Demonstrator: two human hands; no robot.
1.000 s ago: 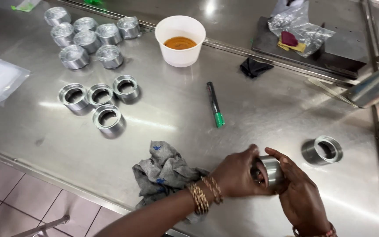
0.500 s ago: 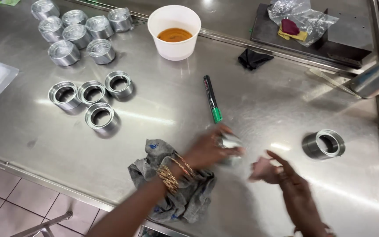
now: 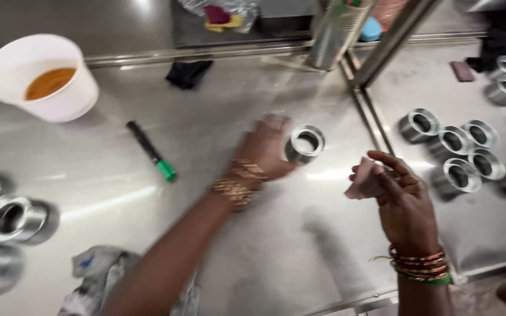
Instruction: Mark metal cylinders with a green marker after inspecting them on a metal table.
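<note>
We see the left hand (image 3: pixel 267 149) stretched out over the middle of the steel surface (image 3: pixel 218 117), its fingers blurred and loosely spread, touching or just beside a short metal ring (image 3: pixel 304 142) that stands on the surface; whether it actually grips the ring we cannot tell. The right hand (image 3: pixel 396 196) hangs nearer the front edge, fingers curled around a small pinkish piece (image 3: pixel 363 178) pinched at the fingertips. Toward the back left corner stands a white tub (image 3: pixel 42 79) with orange liquid, and a black marker with a green cap (image 3: pixel 151 151) lies between it and the left hand. A crumpled grey rag (image 3: pixel 98 278) lies at the front edge under the left forearm. More metal rings (image 3: pixel 461 155) cluster on the neighbouring surface to the right, others (image 3: pixel 7 219) at the left edge.
</note>
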